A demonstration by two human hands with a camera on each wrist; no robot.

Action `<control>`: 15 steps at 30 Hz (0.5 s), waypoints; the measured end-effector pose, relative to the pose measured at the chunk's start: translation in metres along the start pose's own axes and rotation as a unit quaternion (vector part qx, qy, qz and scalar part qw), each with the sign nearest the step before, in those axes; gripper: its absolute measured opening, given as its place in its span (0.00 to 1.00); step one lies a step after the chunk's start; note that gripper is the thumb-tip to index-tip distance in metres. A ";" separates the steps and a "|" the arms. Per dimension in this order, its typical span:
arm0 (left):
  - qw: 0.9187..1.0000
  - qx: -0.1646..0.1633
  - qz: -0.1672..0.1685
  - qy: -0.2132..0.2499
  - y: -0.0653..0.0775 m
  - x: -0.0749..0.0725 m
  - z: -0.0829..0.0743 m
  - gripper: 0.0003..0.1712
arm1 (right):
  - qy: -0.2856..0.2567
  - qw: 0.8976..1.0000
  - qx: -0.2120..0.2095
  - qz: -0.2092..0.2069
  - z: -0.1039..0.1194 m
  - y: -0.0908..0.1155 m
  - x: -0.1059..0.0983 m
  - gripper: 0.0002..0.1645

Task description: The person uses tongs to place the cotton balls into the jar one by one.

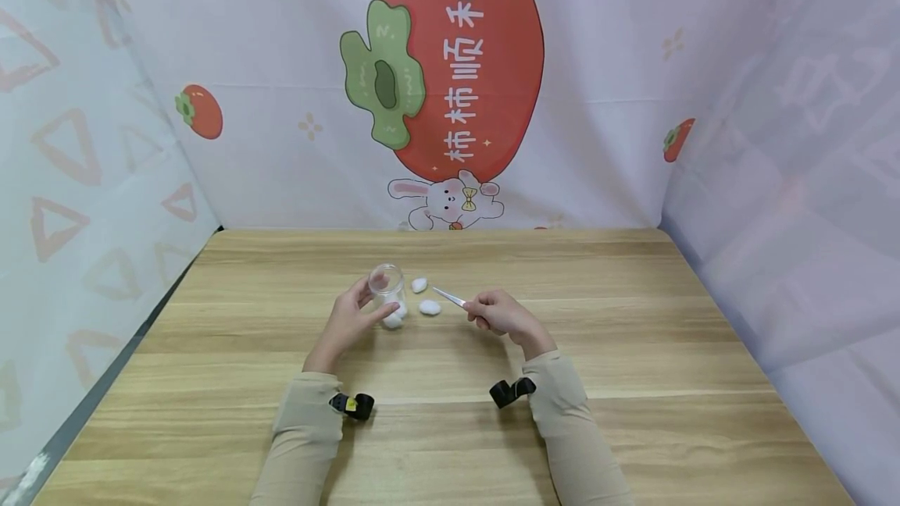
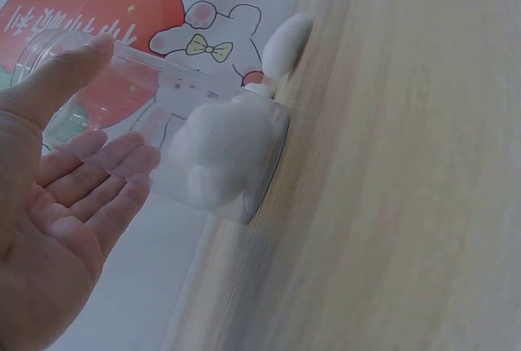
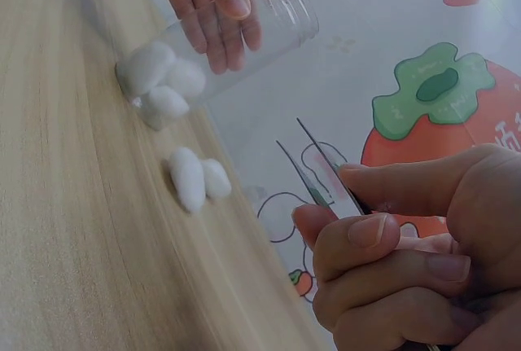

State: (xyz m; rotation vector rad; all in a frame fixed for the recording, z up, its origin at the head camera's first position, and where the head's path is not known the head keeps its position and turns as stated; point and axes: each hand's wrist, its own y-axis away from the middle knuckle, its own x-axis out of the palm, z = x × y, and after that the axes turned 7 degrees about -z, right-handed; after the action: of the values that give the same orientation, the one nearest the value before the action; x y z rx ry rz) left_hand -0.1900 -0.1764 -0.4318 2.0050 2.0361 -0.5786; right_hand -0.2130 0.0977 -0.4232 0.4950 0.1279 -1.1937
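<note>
My left hand (image 1: 354, 315) holds a clear jar (image 1: 387, 281) upright on the table, thumb on the near side and fingers behind. The jar's mouth is uncapped, and several white cotton balls (image 3: 149, 68) lie at its bottom. In my right hand (image 1: 502, 312) a pair of metal tweezers (image 1: 448, 297) is pinched between thumb and fingers. Its two tips stand apart in the right wrist view, with nothing between them. Just right of the jar lie two loose cotton balls, a farther one (image 1: 419, 285) close to the tweezer tips and a nearer one (image 1: 430, 307).
The wooden table (image 1: 450, 428) reaches back to a printed cloth (image 1: 583, 155) with persimmons and a rabbit. Pale cloth sheets hang at the left and right sides. Each sleeved forearm carries a black wrist camera (image 1: 512, 392).
</note>
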 end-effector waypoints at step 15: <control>1.000 0.007 -0.003 -0.001 -0.010 0.002 0.024 0.43 | 0.019 1.000 0.010 -0.002 -0.009 -0.005 -0.001 0.22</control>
State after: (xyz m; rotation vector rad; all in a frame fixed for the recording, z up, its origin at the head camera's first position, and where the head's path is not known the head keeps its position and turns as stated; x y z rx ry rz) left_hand -0.2022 -0.1849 -0.4526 2.0049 2.0444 -0.5962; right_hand -0.2168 0.1011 -0.4324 0.5364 0.1505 -1.1915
